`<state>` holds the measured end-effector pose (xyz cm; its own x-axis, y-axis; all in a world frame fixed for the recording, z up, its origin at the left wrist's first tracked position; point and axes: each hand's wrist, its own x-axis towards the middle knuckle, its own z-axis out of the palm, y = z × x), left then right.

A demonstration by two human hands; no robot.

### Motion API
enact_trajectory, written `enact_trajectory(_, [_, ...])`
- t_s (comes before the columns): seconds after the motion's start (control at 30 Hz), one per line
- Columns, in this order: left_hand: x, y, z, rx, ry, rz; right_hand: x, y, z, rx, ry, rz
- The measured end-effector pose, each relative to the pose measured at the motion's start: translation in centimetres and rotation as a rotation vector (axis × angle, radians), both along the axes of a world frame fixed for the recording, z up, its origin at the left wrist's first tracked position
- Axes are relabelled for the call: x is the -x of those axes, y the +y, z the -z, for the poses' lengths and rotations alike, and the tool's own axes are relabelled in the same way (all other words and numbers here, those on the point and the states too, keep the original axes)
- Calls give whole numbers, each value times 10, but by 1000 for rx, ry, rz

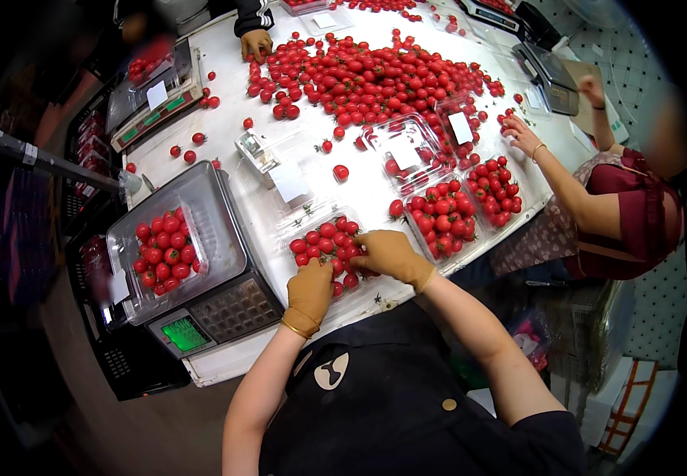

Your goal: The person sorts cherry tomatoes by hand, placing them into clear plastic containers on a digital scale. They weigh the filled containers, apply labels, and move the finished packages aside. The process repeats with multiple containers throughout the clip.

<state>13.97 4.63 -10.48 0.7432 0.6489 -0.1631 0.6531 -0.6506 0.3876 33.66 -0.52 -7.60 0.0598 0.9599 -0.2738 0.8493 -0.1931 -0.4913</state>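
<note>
A tub (pixel 308 225) (tomatoes (pixel 327 244) inside) lies right of scale (pixel 232 308).

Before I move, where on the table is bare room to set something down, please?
A wide bare patch of the white table lies between the upper-left scale and the tomato pile, though loose tomatoes dot it. A smaller one lies just beyond the right hand, left of the filled punnets. It is crowded at the pile and around those punnets.

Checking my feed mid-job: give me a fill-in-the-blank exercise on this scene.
The left hand and right hand, both at the red tomatoes, wear brown ____.
The near scale stands on the person's ____ side.
Its lit display glows ____.
Farther off, a co-worker's white-striped sleeve is mainly ____.
Missing words: gloves; left; green; black.
</note>
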Motion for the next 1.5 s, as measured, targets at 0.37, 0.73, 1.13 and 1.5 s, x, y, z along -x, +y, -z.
enact_trajectory(0.37, [63,22,-46,1718,-1275,-668,20,-25,-27,124,1388,452])
enact_trajectory(0.73, [186,149,-127,186,-1188,-1006,184,148,-93,210,1420,160])
enact_trajectory(1.13, [113,85,-116,-23,-918,-588,2,36,-14,-185,962,521])
enact_trajectory(1.5, [-9,15,23,-37,-14,0,47,25,32,-126,-402,-80])
